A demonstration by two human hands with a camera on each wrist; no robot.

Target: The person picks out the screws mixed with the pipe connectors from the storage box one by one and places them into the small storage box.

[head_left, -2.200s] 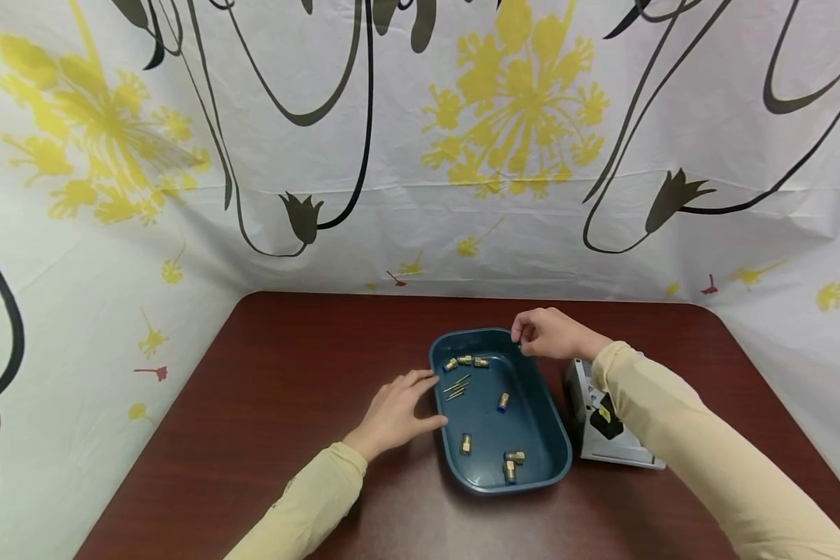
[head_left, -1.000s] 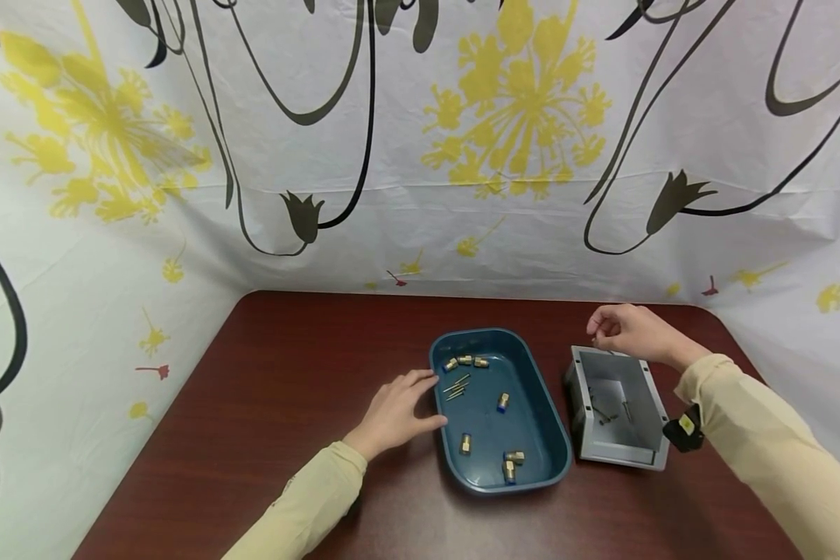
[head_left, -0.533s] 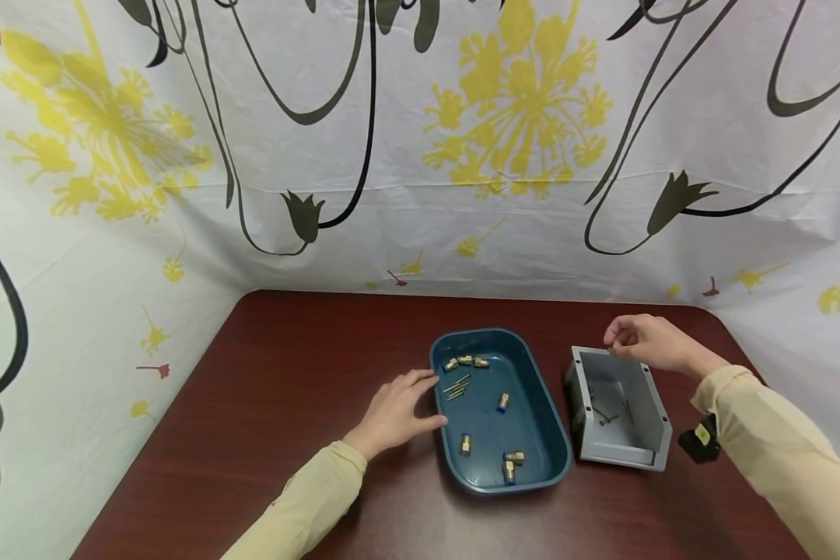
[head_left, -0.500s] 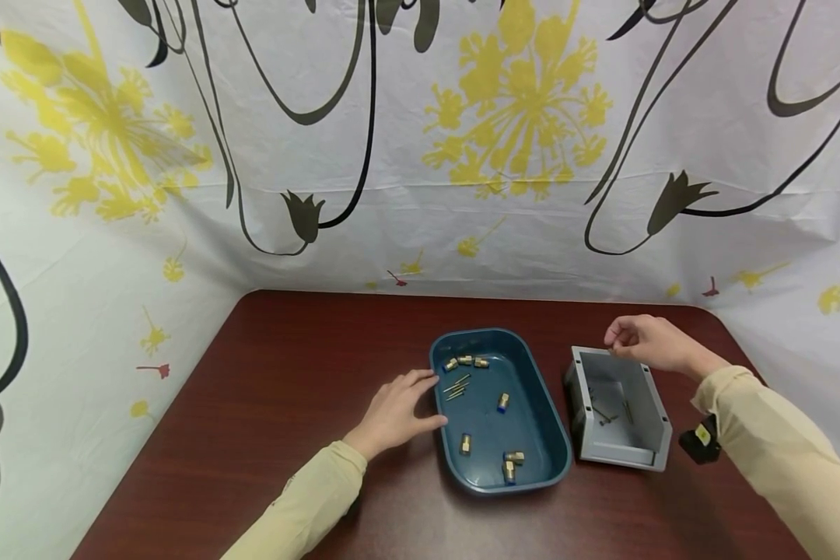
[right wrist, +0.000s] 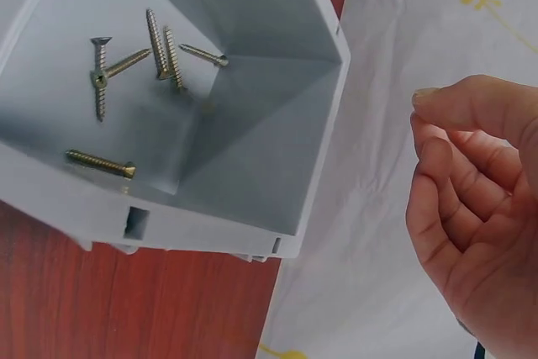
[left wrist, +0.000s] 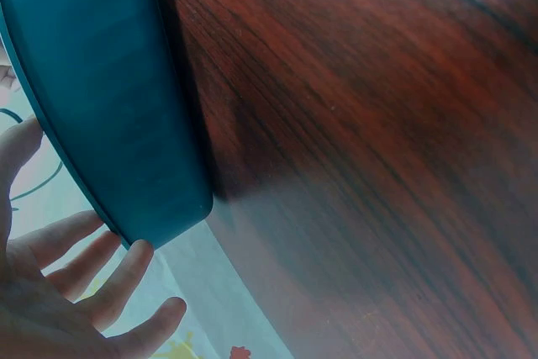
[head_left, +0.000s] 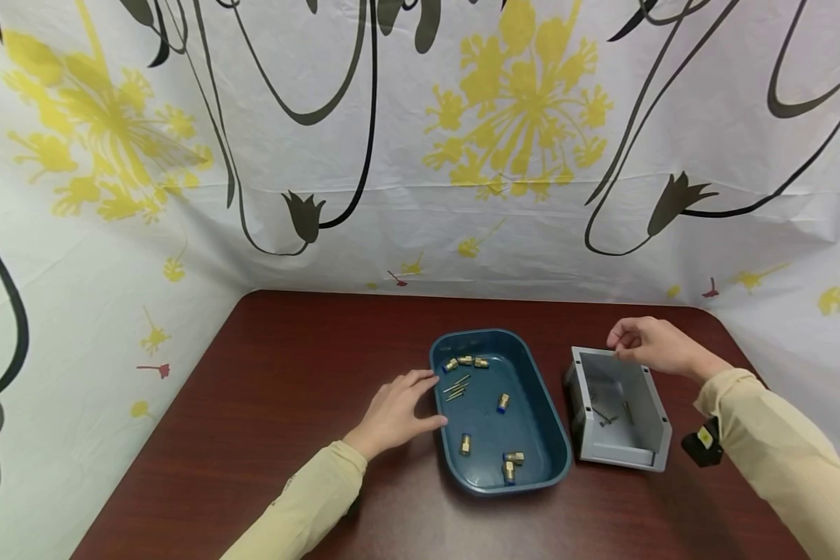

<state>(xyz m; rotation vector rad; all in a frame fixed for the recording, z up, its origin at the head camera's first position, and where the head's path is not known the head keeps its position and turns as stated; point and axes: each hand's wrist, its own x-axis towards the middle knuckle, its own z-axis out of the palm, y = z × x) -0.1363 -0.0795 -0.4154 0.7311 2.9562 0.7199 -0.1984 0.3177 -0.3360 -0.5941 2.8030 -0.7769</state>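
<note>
My left hand (head_left: 395, 412) rests at the left rim of a blue tray (head_left: 546, 389), its fingers spread and nearly straight. In the left wrist view, fingertips touch the tray's rim. The tray holds several brass fittings (head_left: 503, 402) with blue ends, plus several thin screws (head_left: 456, 386). My right hand (head_left: 654, 344) hovers over the far end of a grey bin (head_left: 623, 455), fingers loosely curled. Nothing shows between thumb and fingers in the right wrist view. Several brass-coloured screws (right wrist: 101, 161) lie on the bin's floor.
The tray and bin stand side by side on a dark red-brown wooden table (head_left: 308, 342), with a narrow gap between them. Behind it hangs a white cloth (head_left: 406, 155) with yellow and grey flower prints. A black wrist device (head_left: 702, 443) sits on the right forearm.
My right hand moved from the tray's far right corner rightward to above the bin, then settled slightly lower with thumb and fingers loosening. The left hand and tray stay put.
</note>
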